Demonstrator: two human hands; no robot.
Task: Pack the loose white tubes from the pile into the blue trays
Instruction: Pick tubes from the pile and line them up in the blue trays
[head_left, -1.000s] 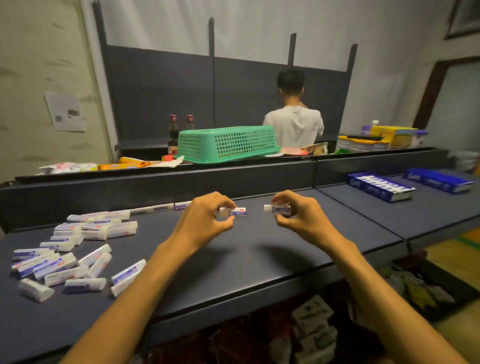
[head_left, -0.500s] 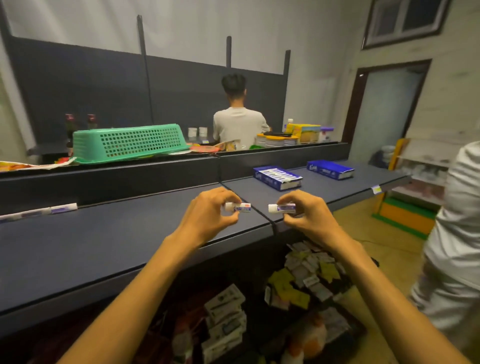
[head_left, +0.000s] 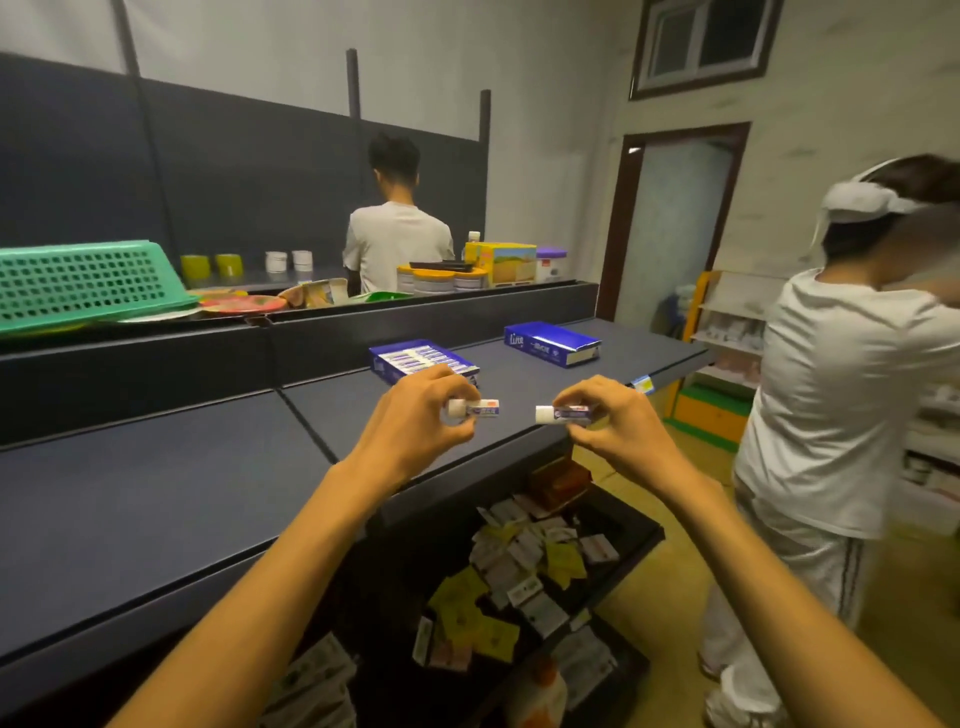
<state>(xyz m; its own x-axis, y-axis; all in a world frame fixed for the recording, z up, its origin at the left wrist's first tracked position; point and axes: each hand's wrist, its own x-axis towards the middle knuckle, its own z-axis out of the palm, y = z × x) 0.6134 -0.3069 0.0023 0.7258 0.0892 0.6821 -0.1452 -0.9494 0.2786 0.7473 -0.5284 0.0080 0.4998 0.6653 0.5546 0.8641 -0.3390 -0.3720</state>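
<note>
Carrying one tube per hand: left hand (head_left: 415, 415) pinches a white tube (head_left: 480, 408) near its cap end, thumb under, fingertips over; right hand (head_left: 608, 421) pinches a second white tube (head_left: 558, 414) on the printed body, cap sticking out toward the left hand. Both grips clamped on their tubes, both tubes held level above the dark shelf (head_left: 208, 493), caps well apart from each other.

Handling, judged: small, light, a two-finger pinch carries each without strain. Cap looks rigid, body likely soft plastic and a bit slick, so it may squash or twist if squeezed hard. Best hold is mid-body or at the cap shoulder, leaving the far end free to drop into a slot. Not fragile.

Counts: 2 tubes in hand. 2 blue trays on the shelf beyond the grips. The open blue tray (head_left: 423, 359) sits just past the left hand's knuckles, a row of tubes already in it, too small to count. The second blue tray (head_left: 553, 344) lies farther out past the right hand; its top shows as plain blue, contents hidden. Pile not in view.

Bystander stands off to the right of the right hand's forearm.
</note>
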